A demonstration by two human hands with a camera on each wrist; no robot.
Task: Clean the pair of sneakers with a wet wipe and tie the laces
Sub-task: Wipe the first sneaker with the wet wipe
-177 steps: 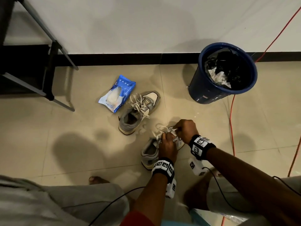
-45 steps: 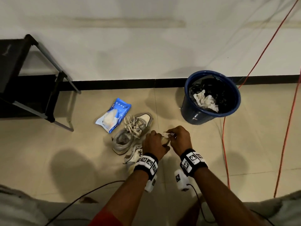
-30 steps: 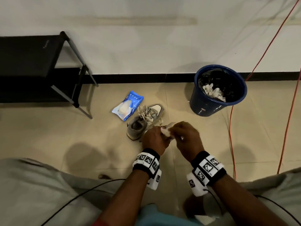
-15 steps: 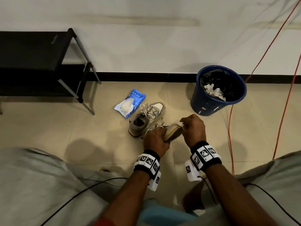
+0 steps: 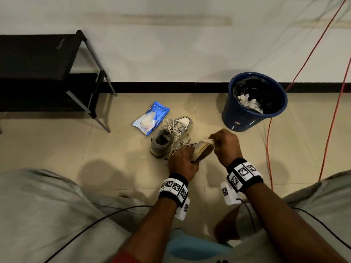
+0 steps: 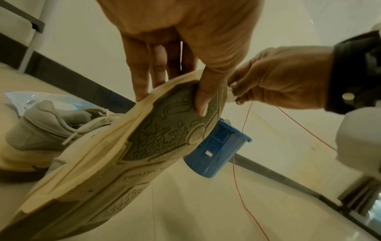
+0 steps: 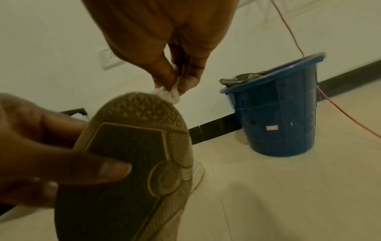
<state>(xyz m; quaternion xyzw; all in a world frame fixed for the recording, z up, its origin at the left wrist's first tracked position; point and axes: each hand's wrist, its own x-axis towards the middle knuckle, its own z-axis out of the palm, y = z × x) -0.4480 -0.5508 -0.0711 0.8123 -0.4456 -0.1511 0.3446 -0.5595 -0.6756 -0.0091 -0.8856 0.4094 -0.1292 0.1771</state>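
One sneaker (image 6: 115, 163) tipped sole-up — tan, worn tread, wet wipe (image 7: 168, 93) at toe

tile floor (image 5: 57, 149) w/ grey sneaker (image 5: 167, 139), wipes pack (image 5: 150, 118) beside it, blue bin (image 5: 247, 118) nr wall.

Sneaker (image 5: 171, 135): grey, cream laces. Held sneaker's sole (image 6: 144, 146): cream-edged, olive-grey tread, squiggle-patterned. Wipe (image 7: 168, 93): white. Bucket (image 5: 247, 118): blue. Packet (image 5: 152, 118): blue. Cable (image 5: 269, 139): orange. Wristbands (image 5: 243, 173): black, white-tagged.
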